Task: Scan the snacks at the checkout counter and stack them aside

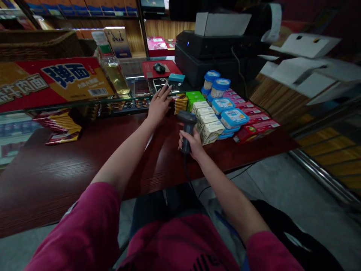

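Note:
My right hand [192, 142] is wrapped round the handle of a dark barcode scanner [187, 119], held upright above the brown table with its cord hanging down. My left hand [160, 102] is stretched forward, fingers extended, beside a row of yellow-and-red snack packs [179, 104]. Whether its fingertips touch the packs or the glass behind, I cannot tell. Right of the scanner stand cream-coloured cartons [209, 124], with green cartons [194, 98] behind them. Blue-lidded tubs [234, 117] and red boxes [258, 128] continue to the right.
More snack packs [63, 126] lie at the left of the table [107, 150]. On the glass counter are a noodle box [56, 81], a bottle [113, 69], a mouse [159, 67] and a phone [160, 83]. A black register [208, 52] stands behind; cardboard cartons [299, 79] rise at the right.

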Demonstrator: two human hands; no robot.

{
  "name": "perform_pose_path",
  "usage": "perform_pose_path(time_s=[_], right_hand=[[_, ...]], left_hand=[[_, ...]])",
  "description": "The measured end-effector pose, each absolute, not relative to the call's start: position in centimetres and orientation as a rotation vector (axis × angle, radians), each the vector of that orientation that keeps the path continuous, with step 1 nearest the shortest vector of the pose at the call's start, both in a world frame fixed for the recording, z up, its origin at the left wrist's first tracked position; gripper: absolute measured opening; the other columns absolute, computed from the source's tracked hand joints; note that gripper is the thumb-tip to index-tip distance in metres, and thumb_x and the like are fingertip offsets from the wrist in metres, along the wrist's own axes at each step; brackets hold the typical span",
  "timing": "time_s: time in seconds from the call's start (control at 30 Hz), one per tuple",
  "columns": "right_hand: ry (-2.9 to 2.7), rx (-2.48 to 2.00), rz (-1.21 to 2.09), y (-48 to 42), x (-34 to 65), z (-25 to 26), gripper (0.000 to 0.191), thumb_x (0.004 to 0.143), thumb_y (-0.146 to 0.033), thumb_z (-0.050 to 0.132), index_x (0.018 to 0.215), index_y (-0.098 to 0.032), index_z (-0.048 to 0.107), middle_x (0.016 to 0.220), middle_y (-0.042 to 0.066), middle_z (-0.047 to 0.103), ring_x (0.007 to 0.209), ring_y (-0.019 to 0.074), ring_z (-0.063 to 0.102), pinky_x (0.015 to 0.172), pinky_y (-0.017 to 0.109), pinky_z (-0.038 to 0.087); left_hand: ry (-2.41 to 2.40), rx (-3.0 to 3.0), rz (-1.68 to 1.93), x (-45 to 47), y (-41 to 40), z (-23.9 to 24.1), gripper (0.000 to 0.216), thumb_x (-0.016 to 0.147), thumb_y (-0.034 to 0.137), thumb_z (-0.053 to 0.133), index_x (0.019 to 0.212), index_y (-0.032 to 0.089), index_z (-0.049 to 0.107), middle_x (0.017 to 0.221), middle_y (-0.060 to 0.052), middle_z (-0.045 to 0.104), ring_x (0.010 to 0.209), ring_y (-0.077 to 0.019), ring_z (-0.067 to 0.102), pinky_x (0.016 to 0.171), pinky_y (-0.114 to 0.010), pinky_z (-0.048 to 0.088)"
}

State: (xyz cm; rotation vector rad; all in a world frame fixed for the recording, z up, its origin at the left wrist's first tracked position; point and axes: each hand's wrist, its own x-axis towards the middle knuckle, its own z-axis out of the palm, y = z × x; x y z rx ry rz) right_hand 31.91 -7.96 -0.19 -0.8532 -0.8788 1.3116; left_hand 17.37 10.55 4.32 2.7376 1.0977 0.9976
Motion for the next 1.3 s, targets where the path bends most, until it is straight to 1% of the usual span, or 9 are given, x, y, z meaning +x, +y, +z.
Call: perform_pose_path(time_s=[0.13, 0.2, 0.27, 0.47, 0.6, 0.77, 1.0, 1.2, 1.3], right_hand=[[-0.873, -0.83, 1.332, -8.5, 32.0, 0.3, 0.057, 0.077, -0.045, 0.082, 0.124, -0.026, 0.056, 0.067, -0.012, 0.056, 0.041, 0.009, 0.052, 0.038, 0.024, 0.047], [-0.888, -0.8, 1.378, -8.9, 32.1, 0.6, 0.056, 0.077, -0.044, 0.082, 0.123, -0.026, 0.057, 0.068, -0.012, 0.056, 0.04, 0.0085, 0.05, 0.037, 0.024, 0.046], [-0.918, -0.764, 1.466, -9.0, 32.0, 0.9, 0.054, 0.077, -0.044, 0.083, 0.121, -0.024, 0.057, 0.068, -0.011, 0.057, 0.04, 0.0085, 0.049, 0.036, 0.024, 0.045], [-1.06, -0.736, 1.725, -7.2, 28.4, 0.7, 0.051, 0.077, -0.043, 0.084, 0.116, -0.02, 0.06, 0.065, -0.01, 0.058, 0.036, 0.0082, 0.048, 0.031, 0.022, 0.039], [-1.157, -0.756, 1.759, -5.5, 24.4, 0.4, 0.049, 0.076, -0.043, 0.086, 0.111, -0.019, 0.061, 0.062, -0.01, 0.058, 0.035, 0.0092, 0.049, 0.031, 0.023, 0.041], [-1.164, -0.755, 1.729, -4.6, 22.1, 0.3, 0.05, 0.077, -0.044, 0.087, 0.114, -0.02, 0.063, 0.064, -0.009, 0.058, 0.037, 0.0085, 0.049, 0.031, 0.023, 0.041], [-1.225, -0.788, 1.747, -4.9, 22.3, 0.2, 0.048, 0.079, -0.045, 0.086, 0.114, -0.02, 0.064, 0.062, -0.009, 0.057, 0.038, 0.0096, 0.05, 0.032, 0.024, 0.042], [-1.27, -0.779, 1.751, -4.5, 22.6, 0.1, 0.043, 0.083, -0.048, 0.085, 0.11, -0.02, 0.067, 0.066, -0.006, 0.057, 0.042, 0.0104, 0.051, 0.034, 0.026, 0.045], [-1.252, -0.765, 1.753, -4.4, 22.6, -0.1, 0.048, 0.081, -0.049, 0.087, 0.112, -0.02, 0.065, 0.067, -0.006, 0.058, 0.04, 0.0094, 0.05, 0.034, 0.025, 0.045]], left_hand=[[1.119, 2.535, 1.216, 15.9, 8.6, 3.3, 0.031, 0.105, 0.023, 0.057, 0.13, 0.03, 0.075, 0.149, -0.002, 0.07, 0.155, -0.0281, 0.05, 0.131, -0.05, 0.036], [1.166, 2.346, 1.346, 14.1, 7.0, 2.3, 0.03, 0.105, 0.026, 0.06, 0.129, 0.026, 0.077, 0.135, -0.004, 0.078, 0.136, -0.0273, 0.067, 0.121, -0.043, 0.048], [1.227, 2.154, 1.414, 11.8, 5.4, 1.4, 0.028, 0.102, 0.03, 0.065, 0.126, 0.023, 0.08, 0.127, -0.005, 0.081, 0.121, -0.0261, 0.075, 0.112, -0.039, 0.055], [1.308, 1.822, 1.315, 3.3, 2.3, -0.3, 0.034, 0.098, 0.042, 0.068, 0.119, 0.019, 0.082, 0.122, -0.008, 0.083, 0.113, -0.027, 0.077, 0.102, -0.039, 0.062], [1.39, 1.628, 1.407, -0.2, 1.6, -1.5, 0.035, 0.097, 0.038, 0.067, 0.123, 0.018, 0.081, 0.124, -0.01, 0.082, 0.113, -0.0267, 0.078, 0.091, -0.037, 0.067], [1.387, 1.378, 1.469, -1.3, 1.9, -2.8, 0.036, 0.098, 0.035, 0.066, 0.127, 0.019, 0.078, 0.122, -0.009, 0.082, 0.098, -0.0225, 0.08, 0.072, -0.029, 0.068], [1.416, 1.526, 1.429, -1.1, 2.2, -3.2, 0.032, 0.1, 0.033, 0.064, 0.124, 0.021, 0.08, 0.123, -0.008, 0.081, 0.103, -0.0239, 0.079, 0.081, -0.034, 0.069], [1.457, 1.602, 1.442, -1.1, 1.8, -3.2, 0.031, 0.101, 0.027, 0.061, 0.124, 0.023, 0.081, 0.109, -0.004, 0.084, 0.086, -0.0194, 0.078, 0.079, -0.032, 0.066], [1.475, 1.618, 1.461, -1.1, 1.6, -2.7, 0.029, 0.1, 0.027, 0.064, 0.124, 0.022, 0.081, 0.117, -0.005, 0.083, 0.098, -0.0218, 0.079, 0.089, -0.035, 0.065]])
